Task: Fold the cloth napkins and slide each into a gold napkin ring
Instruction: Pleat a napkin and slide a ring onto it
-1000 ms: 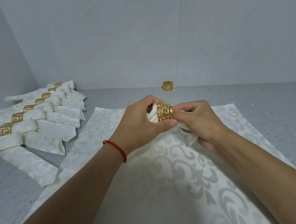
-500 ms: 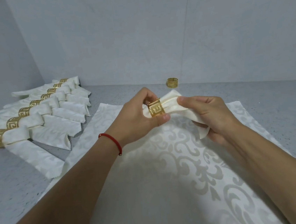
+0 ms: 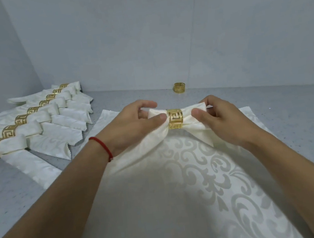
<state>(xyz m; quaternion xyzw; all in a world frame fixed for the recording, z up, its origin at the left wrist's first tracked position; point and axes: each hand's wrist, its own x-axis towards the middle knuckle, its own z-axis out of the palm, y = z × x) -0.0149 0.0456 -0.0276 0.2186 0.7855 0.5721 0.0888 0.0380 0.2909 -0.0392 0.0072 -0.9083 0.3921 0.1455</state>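
Observation:
A folded cream napkin (image 3: pixel 194 121) runs through a gold napkin ring (image 3: pixel 175 119), which sits at its middle. I hold it level above a flat cream cloth with a scroll pattern (image 3: pixel 207 181). My left hand (image 3: pixel 133 127) pinches the napkin just left of the ring between thumb and fingers. My right hand (image 3: pixel 220 120) pinches the napkin's right part the same way. The napkin's tails hang down under both hands onto the flat cloth.
A row of several ringed napkins (image 3: pixel 34 120) lies overlapped at the left on the grey counter (image 3: pixel 286 105). One spare gold ring (image 3: pixel 179 87) stands by the back wall. Walls close the counter at the back and left.
The ring has slid from the napkin's end to its middle. My hands have spread apart, and the napkin now lies level between them.

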